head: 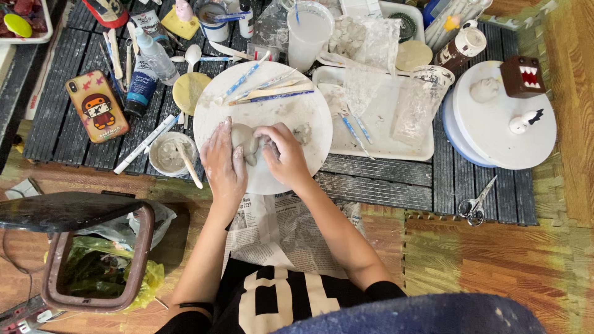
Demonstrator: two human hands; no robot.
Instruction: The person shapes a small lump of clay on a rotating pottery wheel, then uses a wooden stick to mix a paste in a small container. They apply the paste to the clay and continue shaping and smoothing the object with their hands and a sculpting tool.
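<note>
A lump of grey clay [245,141] rests on a round white turntable [291,111] on the dark slatted mat. My left hand [223,162] lies against the clay's left side with fingers stretched along it. My right hand [281,151] curls around the clay's right side, thumb pressing into it. Several modelling tools [267,91] lie across the far part of the turntable. A small scrap of clay [302,132] sits just right of my right hand.
A small cup of slip with a stick [172,154] stands left of the turntable, beside a phone [97,106] and paint tubes. A white tray [377,117] with plastic wrap lies to the right, then a second white turntable [501,124] with small figures. Scissors [475,207] and an open bin [99,260] are nearer me.
</note>
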